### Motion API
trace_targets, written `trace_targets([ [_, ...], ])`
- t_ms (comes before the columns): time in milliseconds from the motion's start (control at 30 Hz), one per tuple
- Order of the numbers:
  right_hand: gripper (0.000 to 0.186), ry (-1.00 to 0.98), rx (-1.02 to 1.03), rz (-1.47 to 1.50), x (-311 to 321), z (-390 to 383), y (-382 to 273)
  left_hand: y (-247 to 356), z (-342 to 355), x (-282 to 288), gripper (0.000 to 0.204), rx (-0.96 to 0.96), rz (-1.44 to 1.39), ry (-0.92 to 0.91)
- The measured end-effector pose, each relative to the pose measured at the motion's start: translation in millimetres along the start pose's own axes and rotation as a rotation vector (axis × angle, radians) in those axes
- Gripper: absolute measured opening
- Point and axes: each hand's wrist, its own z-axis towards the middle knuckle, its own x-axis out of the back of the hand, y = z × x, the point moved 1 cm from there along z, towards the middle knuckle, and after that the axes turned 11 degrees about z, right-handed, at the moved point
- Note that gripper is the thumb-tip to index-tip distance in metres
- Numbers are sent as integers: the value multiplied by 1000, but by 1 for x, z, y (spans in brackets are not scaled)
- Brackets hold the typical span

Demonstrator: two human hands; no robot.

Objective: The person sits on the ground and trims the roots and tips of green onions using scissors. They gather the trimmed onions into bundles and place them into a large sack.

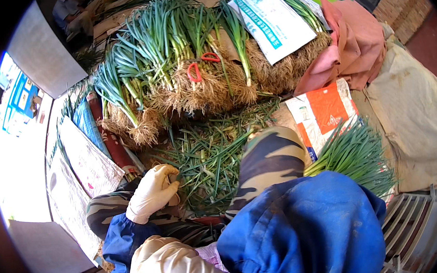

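Note:
My left hand [153, 193], in a cream glove, is curled closed above my left knee. Something small and greyish shows at its fingertips, too little to name. My right hand [170, 268], also gloved, lies close to my body at the lower edge, with its fingers hidden. Beyond my knees stands a thick row of green onions [169, 52], their brown roots toward me. Red-handled scissors [194, 72] rest among them. Cut green leaves and trimmings [209, 147] litter the ground between the row and my legs.
To the right, a trimmed-looking bunch of green onions [358, 155] lies by an orange and white bag [325, 109]. A printed white sack [273, 22] and a pink cloth [353, 41] cover the row's right end. A metal-slatted seat [413, 228] stands lower right. Another person [70, 14] sits far left.

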Motion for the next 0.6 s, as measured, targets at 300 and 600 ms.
trace_targets([
  [300, 13, -130, 88, 73, -6, 64, 40, -32, 2, -21, 28, 17, 48, -50],
  [600, 14, -267, 8, 402, 4, 86, 119, -82, 11, -79, 32, 136, -336, -167],
])
